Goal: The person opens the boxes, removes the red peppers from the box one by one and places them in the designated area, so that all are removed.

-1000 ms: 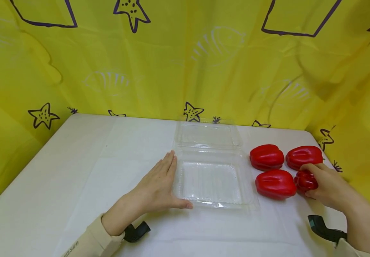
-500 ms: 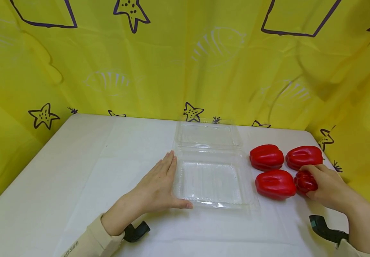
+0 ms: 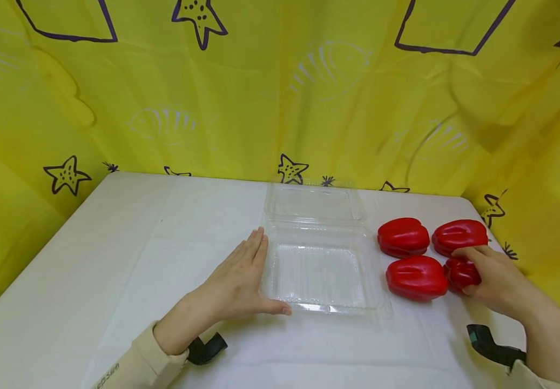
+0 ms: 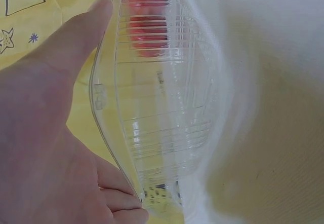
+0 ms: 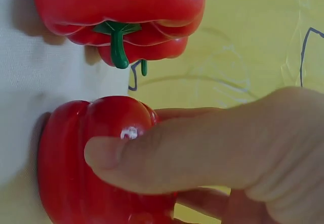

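Note:
A clear plastic clamshell container lies on the table with its lid folded back away from me. My left hand rests along its left side, fingers straight and thumb spread by the front corner. In the left wrist view the fingertips touch the container's rim. At the right, my right hand grips a red bell pepper, thumb across its side in the right wrist view; that pepper still sits on the table. Its far side and the other fingertips are partly hidden.
Three more red bell peppers stand close by: one front left, one back left and one back right. A yellow patterned curtain hangs behind the white table. Each wrist carries a black camera mount.
Both hands stay almost where they were. The right hand's fingers have shifted very slightly on the gripped bell pepper; the container and the other peppers look unmoved.

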`<state>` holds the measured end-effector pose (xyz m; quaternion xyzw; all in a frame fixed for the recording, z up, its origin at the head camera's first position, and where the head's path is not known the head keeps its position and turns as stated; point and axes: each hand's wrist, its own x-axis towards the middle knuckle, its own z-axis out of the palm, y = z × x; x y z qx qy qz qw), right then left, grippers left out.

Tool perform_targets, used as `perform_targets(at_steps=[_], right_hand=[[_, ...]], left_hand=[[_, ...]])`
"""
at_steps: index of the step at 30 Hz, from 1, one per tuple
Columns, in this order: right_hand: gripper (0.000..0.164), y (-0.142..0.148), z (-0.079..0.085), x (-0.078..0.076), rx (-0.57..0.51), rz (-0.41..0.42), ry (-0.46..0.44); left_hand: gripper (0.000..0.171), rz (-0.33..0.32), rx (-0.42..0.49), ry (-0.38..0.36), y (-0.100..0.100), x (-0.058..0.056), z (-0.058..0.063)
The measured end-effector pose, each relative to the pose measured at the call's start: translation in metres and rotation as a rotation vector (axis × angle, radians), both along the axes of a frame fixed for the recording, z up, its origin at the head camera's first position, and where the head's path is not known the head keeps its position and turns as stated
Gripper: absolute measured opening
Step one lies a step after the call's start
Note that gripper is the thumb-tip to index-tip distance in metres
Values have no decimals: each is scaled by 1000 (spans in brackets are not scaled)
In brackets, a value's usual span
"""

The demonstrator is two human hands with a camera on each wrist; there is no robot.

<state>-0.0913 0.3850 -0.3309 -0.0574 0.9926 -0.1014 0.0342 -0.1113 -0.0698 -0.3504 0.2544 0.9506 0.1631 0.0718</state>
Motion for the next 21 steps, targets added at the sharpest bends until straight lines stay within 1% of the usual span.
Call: perform_targets(at_steps=[5, 10, 15, 18, 21], right_hand=[[66, 1, 0, -2, 9, -14, -15], [67, 2, -1, -1, 3, -17, -26], [60, -3, 4, 1, -25, -28, 9], [54, -11, 10, 3, -50, -18, 92], [52, -25, 18, 4, -76, -5, 200]], left_hand=[[139, 2, 17, -12, 0, -1, 1], [140, -13, 35, -23, -1, -2, 2], [137, -32, 52, -36, -4, -4, 3], [132, -27, 50, -30, -6, -5, 5], [126, -14, 37, 1, -8, -7, 8]])
